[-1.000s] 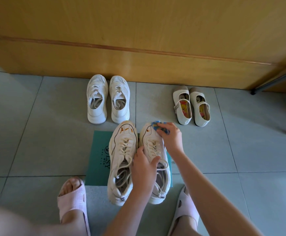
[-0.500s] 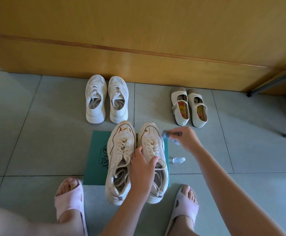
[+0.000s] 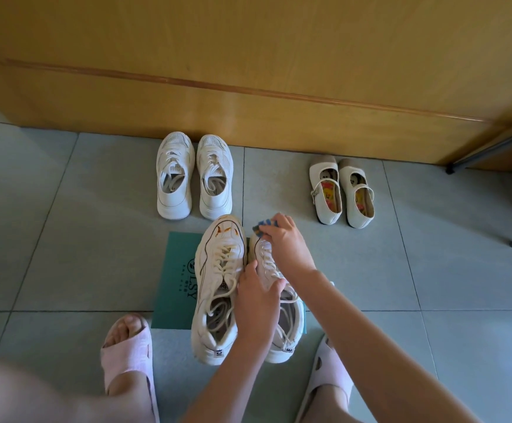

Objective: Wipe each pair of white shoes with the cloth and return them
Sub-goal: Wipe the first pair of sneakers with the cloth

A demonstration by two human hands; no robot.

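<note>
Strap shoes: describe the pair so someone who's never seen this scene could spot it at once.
Follow the wooden panel along the back of the tiled floor to right of centre. The strap shoes stand side by side at its foot, right of the lace-up sneakers. Unlike those, they are low and laceless, each with one strap over a colourful printed insole.

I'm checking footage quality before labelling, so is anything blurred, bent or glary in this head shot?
Head view: the wooden panel bows from the wide lens and carries a soft sheen; the leg at bottom left is out of focus; left hand, right hand, cloth and sneakers are sharp.
</note>
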